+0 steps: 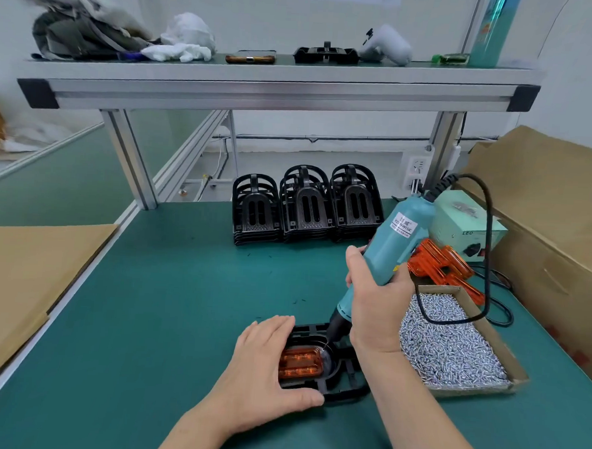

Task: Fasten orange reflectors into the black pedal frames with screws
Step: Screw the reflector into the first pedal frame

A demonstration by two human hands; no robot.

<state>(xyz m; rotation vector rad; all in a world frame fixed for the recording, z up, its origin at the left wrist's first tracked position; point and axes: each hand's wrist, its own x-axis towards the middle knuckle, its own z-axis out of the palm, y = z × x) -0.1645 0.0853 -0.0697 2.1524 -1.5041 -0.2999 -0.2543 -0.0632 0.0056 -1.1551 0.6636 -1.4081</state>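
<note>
**Frame held near the front edge, screwdriver tip down**

Your left hand (263, 370) grips the black pedal frame (344, 388) near the front edge of the green table (181, 287). The orange reflector (299, 362) sits inside it. Your right hand (376, 304) is wrapped around the electric screwdriver (396, 243), with its tip in the frame. The tray of screws (453, 346) lies just beside on the right, and the cable (484, 268) crosses over it. On the left, green mat reaches to a cardboard sheet (20, 295). Stacked frames (305, 207) stand behind, well apart.

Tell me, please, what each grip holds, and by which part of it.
Right grip: the screwdriver, around its lower teal body. Left grip: the frame, at its left end, thumb on the near edge.
</note>
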